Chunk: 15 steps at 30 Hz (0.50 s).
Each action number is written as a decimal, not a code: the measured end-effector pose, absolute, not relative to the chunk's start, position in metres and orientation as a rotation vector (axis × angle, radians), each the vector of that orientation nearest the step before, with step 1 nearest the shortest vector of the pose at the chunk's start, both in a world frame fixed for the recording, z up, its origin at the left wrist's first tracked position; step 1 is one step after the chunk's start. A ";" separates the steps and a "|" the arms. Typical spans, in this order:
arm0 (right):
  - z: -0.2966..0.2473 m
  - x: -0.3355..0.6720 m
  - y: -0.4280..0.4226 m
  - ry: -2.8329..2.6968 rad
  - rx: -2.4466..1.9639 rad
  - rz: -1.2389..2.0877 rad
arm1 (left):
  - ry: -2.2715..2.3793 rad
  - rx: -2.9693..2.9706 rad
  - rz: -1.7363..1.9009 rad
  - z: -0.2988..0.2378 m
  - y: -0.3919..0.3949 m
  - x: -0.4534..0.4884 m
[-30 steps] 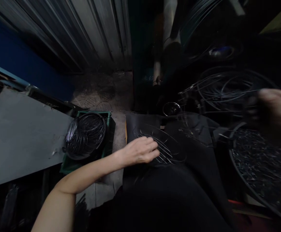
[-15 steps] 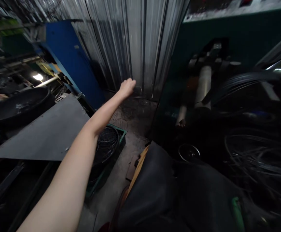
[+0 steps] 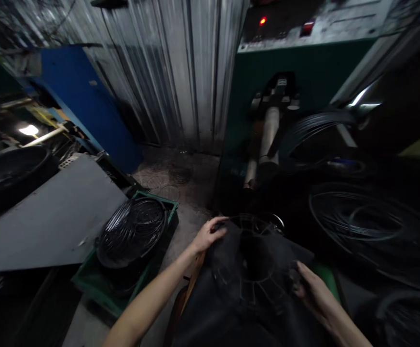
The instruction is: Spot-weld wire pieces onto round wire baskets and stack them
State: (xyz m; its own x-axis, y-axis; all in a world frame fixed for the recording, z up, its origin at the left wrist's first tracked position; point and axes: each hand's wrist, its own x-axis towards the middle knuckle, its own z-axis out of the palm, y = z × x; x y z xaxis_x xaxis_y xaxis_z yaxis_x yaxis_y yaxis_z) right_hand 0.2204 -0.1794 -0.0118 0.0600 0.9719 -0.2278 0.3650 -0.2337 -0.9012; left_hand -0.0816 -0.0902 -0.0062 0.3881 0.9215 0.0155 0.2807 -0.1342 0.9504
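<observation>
Wire frame (image 3: 252, 285) blurred between left hand (image 3: 208, 236), right hand (image 3: 313, 287); grip unclear.

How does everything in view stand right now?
Left hand, at wire frame, grip unclear
Right hand, at opposite rim, blurred
Wire frame, between both hands
Red indicator, lit
Red switch, position unclear
Lamp at left, lit
Black basin, loaded with wire
Green crate, occupied by basin

The left hand (image 3: 210, 237) and blurred right hand (image 3: 314, 290) are at opposite sides of a round, spoked dark wire frame (image 3: 251, 289) over black cloth (image 3: 204, 315). Leftward, a round black tub (image 3: 103, 258) of shiny dark wire (image 3: 133, 229) sits in a green crate (image 3: 96, 289) near a flat grey panel (image 3: 58, 217).
</observation>
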 end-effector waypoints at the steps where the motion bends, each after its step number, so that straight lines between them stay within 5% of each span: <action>1: -0.018 0.225 -0.170 -1.452 -1.759 1.138 | 1.180 1.631 0.759 -0.016 -0.096 -0.079; 4: 0.002 0.254 -0.124 -1.697 -1.832 0.862 | 1.319 1.602 0.691 -0.035 -0.098 -0.073; 9: 0.126 0.302 0.004 -1.814 -1.803 -0.367 | 1.382 1.537 0.742 -0.049 -0.095 -0.062; 15: 0.194 0.307 0.127 -2.020 -1.855 -0.411 | 1.432 1.503 0.797 -0.053 -0.106 -0.055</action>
State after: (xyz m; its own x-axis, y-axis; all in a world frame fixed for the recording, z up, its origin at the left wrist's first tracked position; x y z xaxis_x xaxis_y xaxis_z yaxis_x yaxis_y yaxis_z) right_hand 0.3074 0.1267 0.1939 -0.0680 0.8883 0.4541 0.9951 0.0928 -0.0326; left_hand -0.0549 -0.1055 -0.0531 0.1266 0.9844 -0.1220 0.4154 0.0591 0.9077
